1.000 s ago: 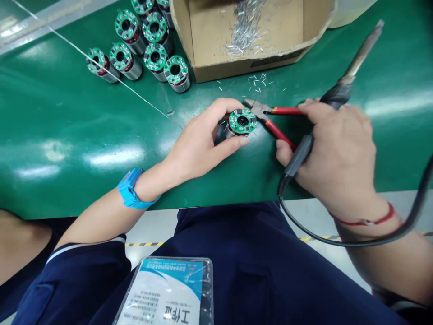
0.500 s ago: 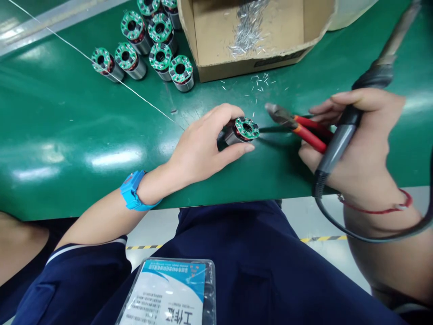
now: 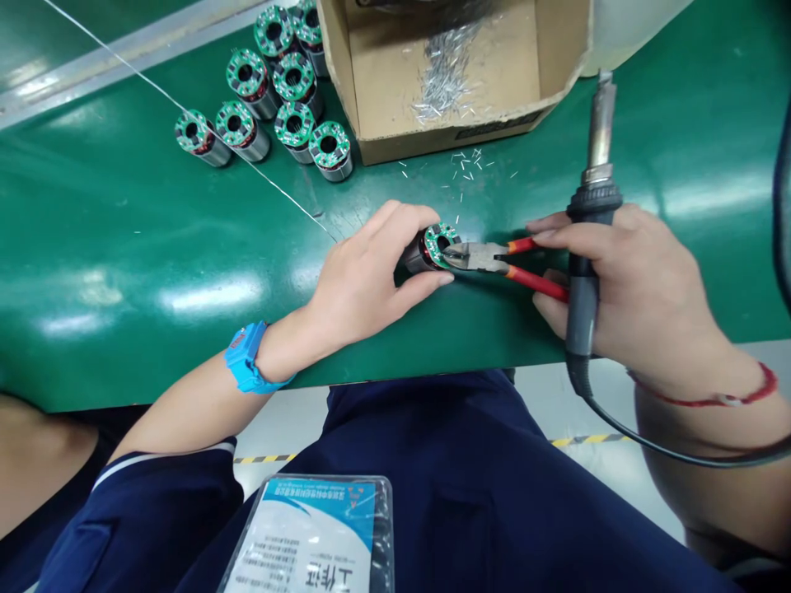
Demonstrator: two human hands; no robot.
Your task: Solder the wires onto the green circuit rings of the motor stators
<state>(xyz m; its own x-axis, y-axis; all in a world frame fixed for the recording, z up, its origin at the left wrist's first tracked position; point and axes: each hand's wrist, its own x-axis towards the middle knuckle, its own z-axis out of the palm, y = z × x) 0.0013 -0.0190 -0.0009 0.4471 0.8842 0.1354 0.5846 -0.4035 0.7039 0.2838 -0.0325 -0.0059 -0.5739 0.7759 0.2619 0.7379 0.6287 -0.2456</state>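
Note:
My left hand (image 3: pixel 376 276) is wrapped round a motor stator (image 3: pixel 422 254) with a round green circuit board on its end, tilted towards the right. In my right hand (image 3: pixel 643 280) are red-handled cutting pliers (image 3: pixel 482 256), their jaws at the board's face, over its centre hole. Whether the jaws grip a pin there I cannot tell. The same hand also holds a soldering iron (image 3: pixel 584 280), which lies across the palm with its metal tip pointing up and away from the board. Its cable runs down over my right wrist.
Several more stators with green boards (image 3: pixel 295 123) stand at the back left. Beside them a cardboard box (image 3: pixel 420 148) holds a heap of cut metal pins (image 3: pixel 446 70). Loose clippings (image 3: pixel 470 163) lie before the box. A thin solder wire (image 3: pixel 259 169) crosses to my left hand.
The pliers have moved left and down onto the board. The soldering iron has swung more upright and leftward with my right hand. My left hand keeps its hold on the stator.

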